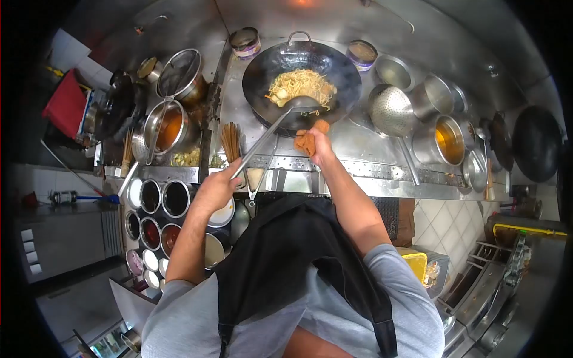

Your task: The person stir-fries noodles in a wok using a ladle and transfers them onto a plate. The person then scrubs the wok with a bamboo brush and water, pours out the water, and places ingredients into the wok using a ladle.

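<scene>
Noodles [303, 85] lie in a large black wok [256, 89] on the steel stove. My left hand [219, 186] is closed round the handle of a ladle [262, 138], whose dark bowl rests in the wok at the near edge of the noodles. An orange-brown cloth [305, 142] is bunched in my right hand [321, 148], at the near rim of the wok. The cloth hides part of that rim and whatever lies under it.
A perforated strainer [391, 111] and a pot of yellowish liquid [449, 141] stand right. At left are a pot of orange liquid [169, 126], a bamboo brush [230, 142] and several sauce containers [176, 198]. Two tins flank the wok's far side.
</scene>
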The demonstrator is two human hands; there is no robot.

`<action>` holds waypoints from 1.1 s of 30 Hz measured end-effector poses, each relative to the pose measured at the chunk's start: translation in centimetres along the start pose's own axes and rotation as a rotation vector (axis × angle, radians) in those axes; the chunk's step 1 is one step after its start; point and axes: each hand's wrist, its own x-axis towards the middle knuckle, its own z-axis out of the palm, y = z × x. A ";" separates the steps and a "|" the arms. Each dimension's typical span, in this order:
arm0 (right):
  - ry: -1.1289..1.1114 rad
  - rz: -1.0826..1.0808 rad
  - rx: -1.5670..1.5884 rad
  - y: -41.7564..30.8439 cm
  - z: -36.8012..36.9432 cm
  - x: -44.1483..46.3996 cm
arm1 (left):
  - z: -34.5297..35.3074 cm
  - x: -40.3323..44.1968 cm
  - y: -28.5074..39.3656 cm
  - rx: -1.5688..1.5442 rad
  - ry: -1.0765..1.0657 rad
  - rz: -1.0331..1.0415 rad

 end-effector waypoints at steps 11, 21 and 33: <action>-0.023 -0.020 -0.019 0.1 -0.1 2.5 | 6.8 11.0 1.4 -0.214 0.081 0.011; -0.030 0.039 -0.157 -0.9 -0.2 1.7 | 7.4 23.9 0.5 -0.119 0.202 -0.013; -0.028 0.053 -0.190 -0.5 -0.9 2.8 | -2.4 11.5 -4.8 0.342 0.091 0.199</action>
